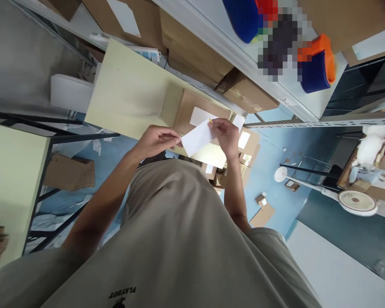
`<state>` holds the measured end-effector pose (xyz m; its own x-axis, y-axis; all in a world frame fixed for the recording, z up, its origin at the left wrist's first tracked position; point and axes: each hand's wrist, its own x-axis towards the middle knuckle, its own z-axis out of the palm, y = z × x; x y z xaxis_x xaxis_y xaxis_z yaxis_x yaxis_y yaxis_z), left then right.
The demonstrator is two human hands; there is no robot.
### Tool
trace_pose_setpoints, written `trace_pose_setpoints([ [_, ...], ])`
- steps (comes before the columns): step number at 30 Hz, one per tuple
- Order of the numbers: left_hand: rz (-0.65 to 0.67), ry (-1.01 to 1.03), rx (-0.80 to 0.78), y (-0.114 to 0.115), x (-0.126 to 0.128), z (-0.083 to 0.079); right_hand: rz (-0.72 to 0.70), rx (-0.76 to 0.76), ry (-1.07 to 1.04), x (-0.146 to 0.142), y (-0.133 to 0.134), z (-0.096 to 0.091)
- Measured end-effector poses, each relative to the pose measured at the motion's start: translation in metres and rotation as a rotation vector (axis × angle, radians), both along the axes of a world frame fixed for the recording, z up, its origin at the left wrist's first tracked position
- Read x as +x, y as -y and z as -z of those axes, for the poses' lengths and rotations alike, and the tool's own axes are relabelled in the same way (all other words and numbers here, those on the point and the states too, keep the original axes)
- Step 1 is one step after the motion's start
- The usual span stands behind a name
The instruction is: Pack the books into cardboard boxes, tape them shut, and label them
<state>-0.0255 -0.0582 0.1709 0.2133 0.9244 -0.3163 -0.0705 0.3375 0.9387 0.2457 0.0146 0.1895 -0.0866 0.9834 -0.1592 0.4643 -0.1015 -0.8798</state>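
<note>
A white paper sheet [197,139], seemingly a label, is stretched between my two hands above the table. My left hand [158,140] pinches its left corner between thumb and fingers. At its upper right, my right hand [225,133] grips the other end, with a small yellow bit showing by the fingertips. Just beyond the sheet, a brown cardboard box [188,112] lies on the pale yellow table [128,85]. On top of that box is a white label [200,116], partly covered by the held sheet.
Cardboard boxes [195,47] line the back of the table, under a white shelf [208,25] carrying tape rolls [317,64]. More labelled cartons [244,145] are stacked at the right. A white fan [357,202] stands on the blue floor. A second table [13,171] is at the left.
</note>
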Motion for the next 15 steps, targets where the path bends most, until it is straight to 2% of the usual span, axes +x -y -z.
trace_pose_setpoints([
  [3,0.004,-0.012,0.018,-0.007,-0.026,0.002,-0.078,0.114,0.128,-0.044,0.015,-0.012],
  [7,0.056,-0.046,0.041,-0.014,-0.056,-0.001,-0.216,0.051,0.061,-0.101,0.045,-0.034],
  [11,0.121,-0.085,0.121,-0.018,-0.082,-0.005,-0.156,0.0,0.042,-0.141,0.059,-0.041],
  [15,0.186,-0.111,0.212,-0.022,-0.102,-0.004,-0.086,-0.004,0.014,-0.165,0.06,-0.038],
])
